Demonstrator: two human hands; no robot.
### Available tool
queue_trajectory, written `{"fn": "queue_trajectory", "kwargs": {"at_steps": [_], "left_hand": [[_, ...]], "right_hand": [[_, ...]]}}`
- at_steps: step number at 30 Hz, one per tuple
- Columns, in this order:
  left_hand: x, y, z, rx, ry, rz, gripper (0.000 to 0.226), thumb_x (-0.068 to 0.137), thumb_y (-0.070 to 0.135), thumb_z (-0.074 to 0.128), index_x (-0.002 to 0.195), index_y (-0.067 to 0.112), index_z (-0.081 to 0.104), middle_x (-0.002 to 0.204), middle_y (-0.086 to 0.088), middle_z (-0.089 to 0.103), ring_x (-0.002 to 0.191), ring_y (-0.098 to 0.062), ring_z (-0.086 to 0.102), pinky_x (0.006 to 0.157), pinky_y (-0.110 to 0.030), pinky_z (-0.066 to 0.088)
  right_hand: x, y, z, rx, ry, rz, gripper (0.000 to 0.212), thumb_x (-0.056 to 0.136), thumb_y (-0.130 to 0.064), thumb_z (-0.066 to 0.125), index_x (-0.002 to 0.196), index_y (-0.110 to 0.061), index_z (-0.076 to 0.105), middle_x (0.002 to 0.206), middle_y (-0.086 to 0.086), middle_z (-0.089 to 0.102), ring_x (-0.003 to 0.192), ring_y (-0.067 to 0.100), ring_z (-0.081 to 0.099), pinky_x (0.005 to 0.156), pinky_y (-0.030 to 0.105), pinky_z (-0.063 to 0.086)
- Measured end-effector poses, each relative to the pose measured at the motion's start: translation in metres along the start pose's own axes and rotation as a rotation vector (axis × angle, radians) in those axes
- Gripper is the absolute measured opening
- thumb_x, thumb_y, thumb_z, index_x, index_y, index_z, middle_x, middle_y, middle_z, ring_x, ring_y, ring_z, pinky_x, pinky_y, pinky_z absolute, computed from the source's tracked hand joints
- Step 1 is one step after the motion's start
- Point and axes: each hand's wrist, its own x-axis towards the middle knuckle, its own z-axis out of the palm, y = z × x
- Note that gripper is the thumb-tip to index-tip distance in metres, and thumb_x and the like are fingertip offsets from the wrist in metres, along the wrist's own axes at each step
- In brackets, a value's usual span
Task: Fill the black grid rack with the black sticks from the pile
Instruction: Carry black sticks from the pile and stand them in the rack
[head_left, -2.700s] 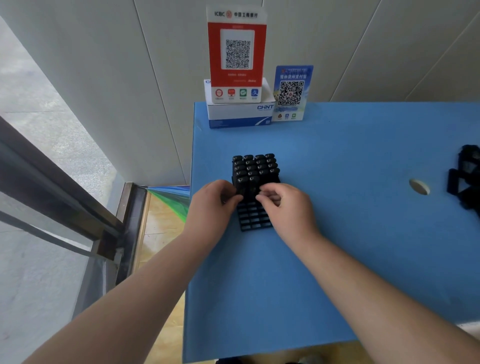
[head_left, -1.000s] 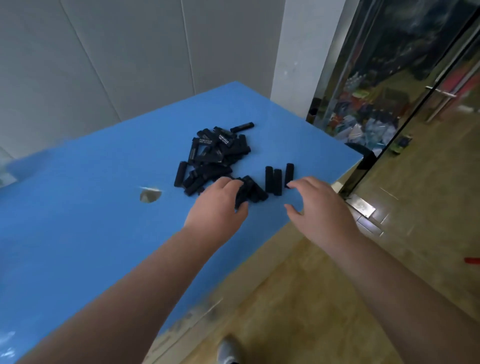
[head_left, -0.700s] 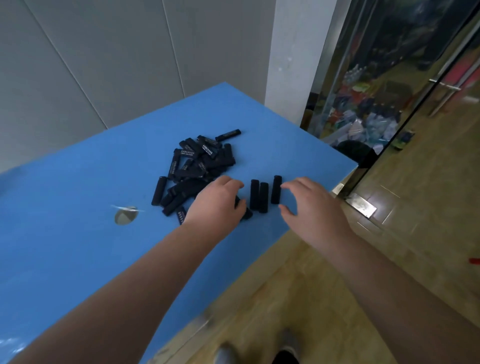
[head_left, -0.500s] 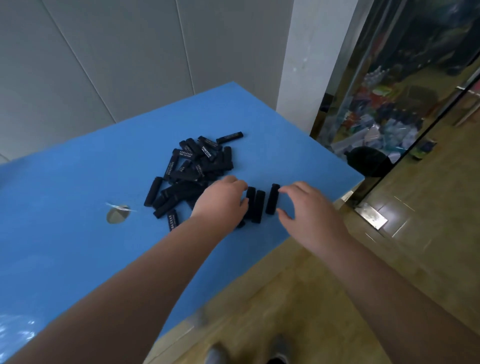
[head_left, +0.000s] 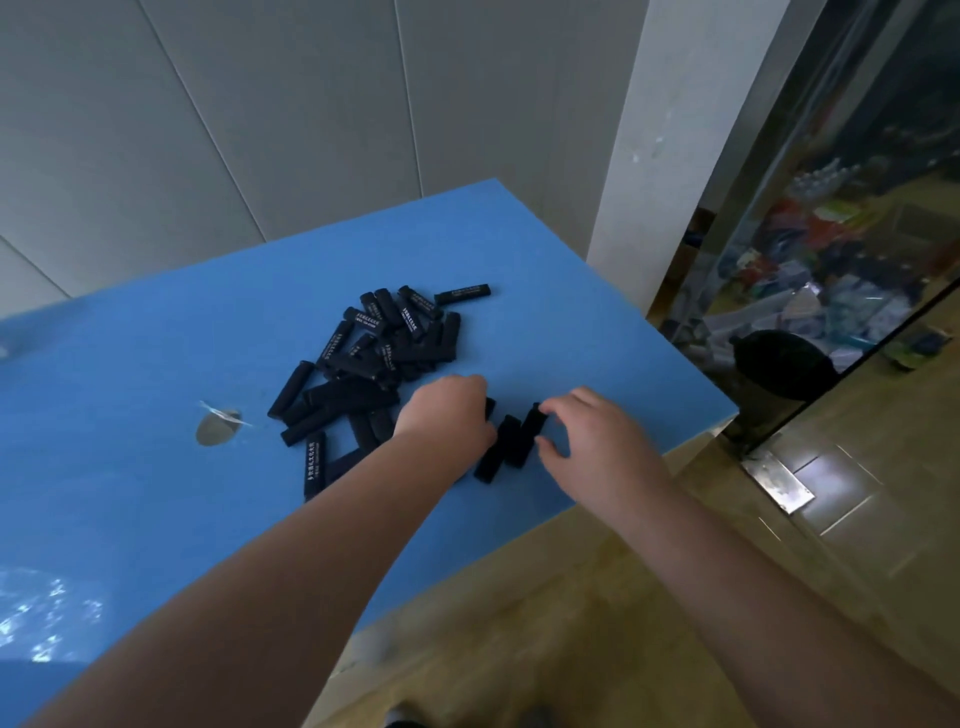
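The pile of black sticks (head_left: 374, 358) lies on the blue table (head_left: 130, 415), near its right end. Three separate sticks (head_left: 506, 441) lie side by side just in front of the pile, between my hands. My left hand (head_left: 447, 415) is curled, knuckles up, over the leftmost of them, and only that stick's far tip shows past the fingers. My right hand (head_left: 597, 441) pinches the rightmost stick (head_left: 532, 423) between fingertip and thumb. The black grid rack is out of view.
A round metal-lined hole (head_left: 218, 427) sits in the table left of the pile. The table's right edge (head_left: 675, 364) drops off close to my right hand. Beyond it stand a black bin (head_left: 779, 358), a white pillar (head_left: 670, 156) and a glass door, over a wooden floor.
The view swung from the rack to the pile. In the last second both hands closed in on the three separate sticks, and my right fingers now reach the rightmost one.
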Motion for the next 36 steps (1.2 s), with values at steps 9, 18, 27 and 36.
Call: {"fn": "queue_trajectory", "kwargs": {"at_steps": [9,18,27,36], "left_hand": [[-0.017,-0.012,-0.006,-0.811,0.153,-0.133,0.017,0.086,0.02,0.065,0.103,0.022,0.068,0.092,0.008,0.071,0.083,-0.012,0.068,0.074,-0.031,0.058],[-0.046,-0.029,-0.021,-1.372,0.114,-0.237,0.013,0.091,0.008,0.068,0.101,0.015,0.068,0.092,-0.007,0.073,0.087,-0.024,0.073,0.081,-0.04,0.061],[-0.063,-0.029,-0.029,-1.419,0.165,-0.217,0.015,0.091,0.004,0.067,0.099,0.017,0.067,0.089,-0.005,0.074,0.089,-0.023,0.074,0.082,-0.036,0.06],[-0.075,-0.024,-0.027,-1.373,0.152,-0.196,0.018,0.089,0.001,0.068,0.1,0.014,0.071,0.093,-0.005,0.076,0.09,-0.022,0.074,0.083,-0.034,0.059]], "right_hand": [[0.012,-0.001,0.012,-0.016,-0.155,0.036,0.028,0.097,-0.038,0.056,0.113,-0.016,0.062,0.102,0.0,0.057,0.09,0.022,0.059,0.078,0.042,0.055],[0.029,-0.021,0.016,-0.118,-0.198,0.09,0.034,0.093,-0.049,0.057,0.09,-0.016,0.049,0.087,0.001,0.046,0.079,0.024,0.048,0.062,0.033,0.039],[0.026,-0.019,0.008,-0.196,-0.209,0.072,0.024,0.088,-0.018,0.063,0.091,-0.015,0.039,0.1,0.008,0.049,0.08,0.028,0.05,0.061,0.033,0.038],[0.025,0.004,-0.006,0.329,-0.228,0.351,0.024,0.074,-0.018,0.063,0.097,-0.014,0.057,0.089,0.008,0.067,0.079,0.031,0.068,0.065,0.046,0.059]]}}
